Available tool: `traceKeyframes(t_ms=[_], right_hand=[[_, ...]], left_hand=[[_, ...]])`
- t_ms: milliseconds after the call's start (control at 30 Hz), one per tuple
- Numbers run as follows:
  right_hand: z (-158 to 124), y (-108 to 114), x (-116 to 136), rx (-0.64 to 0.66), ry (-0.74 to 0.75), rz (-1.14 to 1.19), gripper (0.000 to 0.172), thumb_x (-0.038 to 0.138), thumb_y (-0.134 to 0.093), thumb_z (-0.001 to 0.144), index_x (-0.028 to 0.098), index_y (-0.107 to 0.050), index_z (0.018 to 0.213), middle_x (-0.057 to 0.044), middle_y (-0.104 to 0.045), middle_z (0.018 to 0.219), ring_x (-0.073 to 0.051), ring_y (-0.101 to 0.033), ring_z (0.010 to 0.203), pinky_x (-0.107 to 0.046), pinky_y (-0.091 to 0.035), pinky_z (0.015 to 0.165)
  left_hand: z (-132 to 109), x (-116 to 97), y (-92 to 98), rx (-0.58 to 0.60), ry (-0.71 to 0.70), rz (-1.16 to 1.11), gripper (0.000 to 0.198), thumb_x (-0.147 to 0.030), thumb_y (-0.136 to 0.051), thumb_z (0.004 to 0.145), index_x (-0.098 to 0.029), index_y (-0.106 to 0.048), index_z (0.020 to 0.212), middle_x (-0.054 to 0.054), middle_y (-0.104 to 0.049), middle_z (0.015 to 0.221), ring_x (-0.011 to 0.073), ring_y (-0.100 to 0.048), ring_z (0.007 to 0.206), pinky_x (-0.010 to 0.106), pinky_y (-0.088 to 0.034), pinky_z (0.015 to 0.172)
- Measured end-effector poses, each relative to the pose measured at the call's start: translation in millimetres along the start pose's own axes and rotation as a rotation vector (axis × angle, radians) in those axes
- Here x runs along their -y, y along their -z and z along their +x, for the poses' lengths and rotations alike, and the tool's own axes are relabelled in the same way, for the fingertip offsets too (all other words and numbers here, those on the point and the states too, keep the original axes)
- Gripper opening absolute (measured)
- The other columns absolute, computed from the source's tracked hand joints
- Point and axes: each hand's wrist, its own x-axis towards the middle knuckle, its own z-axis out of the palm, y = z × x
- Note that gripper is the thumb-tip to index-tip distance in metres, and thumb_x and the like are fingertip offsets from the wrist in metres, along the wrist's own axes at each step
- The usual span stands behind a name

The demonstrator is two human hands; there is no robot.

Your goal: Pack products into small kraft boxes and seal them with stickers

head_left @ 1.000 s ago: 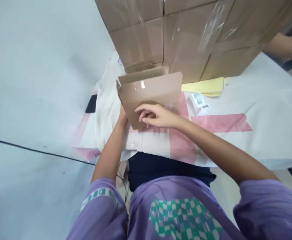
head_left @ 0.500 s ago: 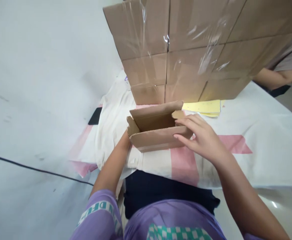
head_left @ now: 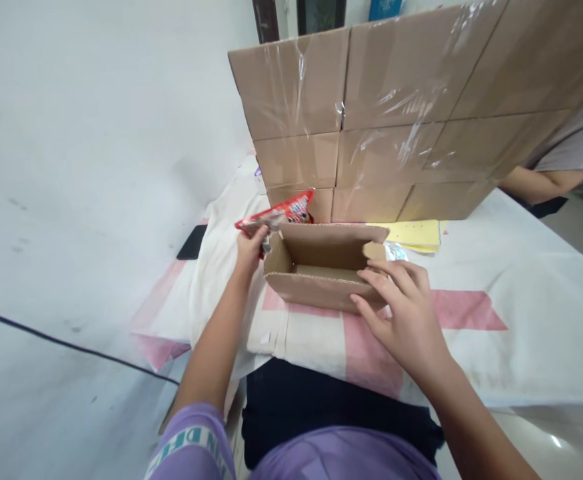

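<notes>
An open cardboard box (head_left: 328, 294) stands on the cloth in front of me, its flaps up and its bare inside showing. My left hand (head_left: 251, 249) is closed on a red printed packet (head_left: 287, 212), held up just beyond the box's left end. At the right end, my right hand (head_left: 399, 298) pinches the near wall, fingertips over the rim by a folded flap and thumb on the outside. A small whitish printed thing (head_left: 396, 251) peeks out behind that end, too covered to name.
A wall of taped cartons (head_left: 391, 157) rises behind the box. Yellow papers (head_left: 414, 235) lie at its foot, and a flat black object (head_left: 192, 243) at the table's left edge. Another person's arm (head_left: 544, 185) shows at the right. A black cable (head_left: 71, 345) crosses the lower left.
My left hand, hidden behind the box before, has come into view with the red packet. The box sits more level and shows more of its inside. My right hand stays at its right end.
</notes>
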Motion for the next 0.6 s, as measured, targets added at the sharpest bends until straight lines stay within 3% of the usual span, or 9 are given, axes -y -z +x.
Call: traceKeyframes(t_ms=[67, 133, 233, 367, 500, 600], right_hand=[[4, 3, -7, 0.000, 0.087, -0.001, 0.041, 0.030, -0.069, 0.094, 0.025, -0.062, 0.134, -0.012, -0.062, 0.144, -0.042, -0.044, 0.136, -0.063, -0.041, 0.111], [11, 6, -19, 0.037, 0.165, 0.051, 0.058, 0.038, -0.068, 0.095, 0.026, -0.051, 0.148, -0.012, -0.058, 0.149, -0.044, -0.038, 0.143, -0.067, -0.034, 0.115], [24, 7, -39, 0.122, 0.202, 0.178, 0.070, 0.048, -0.065, 0.096, 0.026, -0.040, 0.158, -0.013, -0.067, 0.136, -0.042, -0.046, 0.136, -0.066, -0.040, 0.108], [35, 3, -59, 0.057, 0.193, 0.306, 0.062, 0.052, -0.062, 0.096, 0.026, -0.052, 0.151, -0.011, -0.071, 0.108, -0.032, -0.059, 0.101, -0.051, -0.051, 0.085], [32, -4, -67, -0.151, 0.164, 0.419, 0.050, 0.059, -0.056, 0.096, 0.024, -0.068, 0.130, -0.008, -0.059, 0.092, -0.024, -0.055, 0.081, -0.039, -0.045, 0.067], [26, -13, -74, -0.275, 0.079, 0.524, 0.046, 0.061, -0.052, 0.098, 0.025, -0.073, 0.117, -0.006, -0.055, 0.087, -0.022, -0.052, 0.077, -0.036, -0.041, 0.063]], left_hand=[[7, -26, 9.4, 0.008, -0.168, -0.065, 0.054, -0.047, -0.089, 0.072, -0.019, -0.066, 0.111, 0.003, -0.073, 0.115, 0.0200, -0.069, 0.110, 0.031, -0.058, 0.094], [11, -53, 20.1, 0.059, -0.435, -0.141, 0.067, -0.055, -0.095, 0.057, -0.021, -0.066, 0.107, 0.001, -0.074, 0.112, 0.0205, -0.069, 0.113, 0.030, -0.057, 0.098], [0, -89, 28.6, 0.215, -0.730, -0.150, 0.060, -0.060, -0.091, 0.062, -0.021, -0.066, 0.101, 0.000, -0.076, 0.103, 0.0202, -0.071, 0.110, 0.035, -0.057, 0.100], [-39, -102, 20.4, 0.292, -0.764, -0.014, 0.052, -0.061, -0.090, 0.063, -0.022, -0.069, 0.092, -0.001, -0.075, 0.092, 0.0201, -0.073, 0.099, 0.035, -0.060, 0.094], [-69, -87, 4.6, 0.350, -0.730, 0.095, 0.048, -0.057, -0.091, 0.064, -0.021, -0.072, 0.090, 0.000, -0.075, 0.090, 0.0174, -0.074, 0.084, 0.031, -0.061, 0.082], [-78, -80, -9.8, 0.413, -0.696, 0.127, 0.044, -0.053, -0.089, 0.070, -0.020, -0.071, 0.093, 0.001, -0.074, 0.091, 0.0163, -0.073, 0.082, 0.029, -0.061, 0.080]])
